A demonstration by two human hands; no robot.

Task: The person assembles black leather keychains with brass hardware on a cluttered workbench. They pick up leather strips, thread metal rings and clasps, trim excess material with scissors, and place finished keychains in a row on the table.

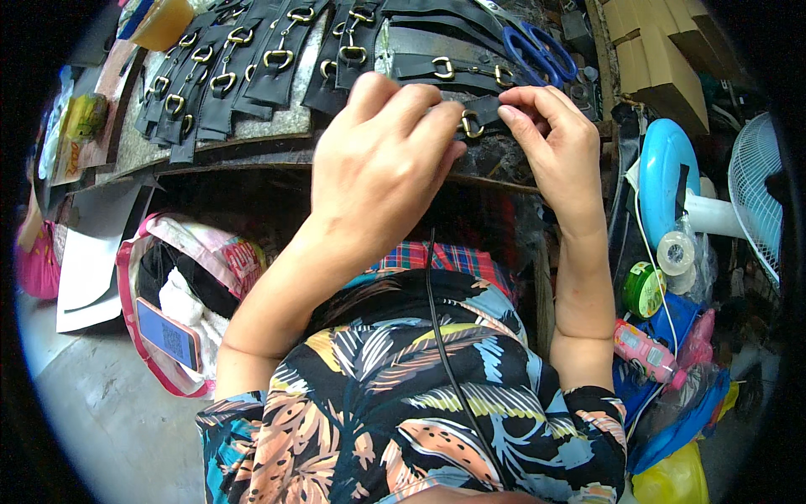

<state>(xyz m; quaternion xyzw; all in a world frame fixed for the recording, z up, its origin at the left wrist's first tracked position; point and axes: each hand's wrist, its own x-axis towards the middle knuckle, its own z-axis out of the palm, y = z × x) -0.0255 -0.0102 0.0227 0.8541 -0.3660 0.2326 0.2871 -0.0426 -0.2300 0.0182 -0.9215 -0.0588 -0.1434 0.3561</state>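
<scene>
A short black strap (485, 110) with a brass D-shaped ring (473, 125) spans the gap between my hands, just above the bench's near edge. The thumb and fingers of my right hand (558, 139) pinch its right end. My left hand (378, 160) is closed, its fingertips at the ring end; the back of the hand covers most of that grip. Behind the hands lies another black strap (470, 71) with brass hardware. Several similar straps (222, 84) with brass rings and links rest in overlapping rows to the left. Blue-handled scissors (541, 50) lie beyond my right hand.
Cardboard boxes (659, 71) are stacked at the far right, above a blue and white fan (714, 210). A pink bottle (646, 353) and tape rolls (676, 252) sit below it. To my left, a pink-edged bag (130, 290) holds a phone (168, 334).
</scene>
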